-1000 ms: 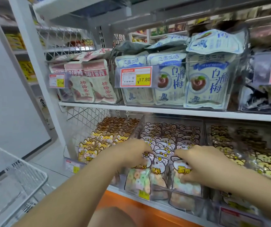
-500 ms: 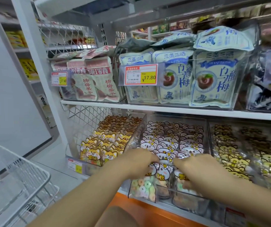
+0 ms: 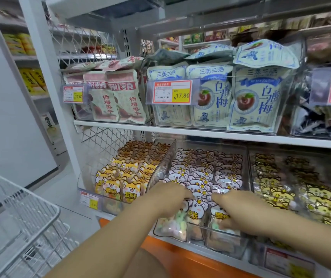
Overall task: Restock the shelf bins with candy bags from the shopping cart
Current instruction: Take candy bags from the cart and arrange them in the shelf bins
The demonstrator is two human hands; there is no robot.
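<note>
Our left hand and right hand reach into the front of the clear plastic shelf bin, packed with white-and-pink bear-faced candy bags. The right grip is clamped on the bin's front-right bag; the left curls over the front bags' tops, whether pinching we cannot tell. The silver wire shopping cart stands well left of the bin.

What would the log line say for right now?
place: middle bin | left hand: on white candy bags, grip unclear | right hand: pinches one
</note>
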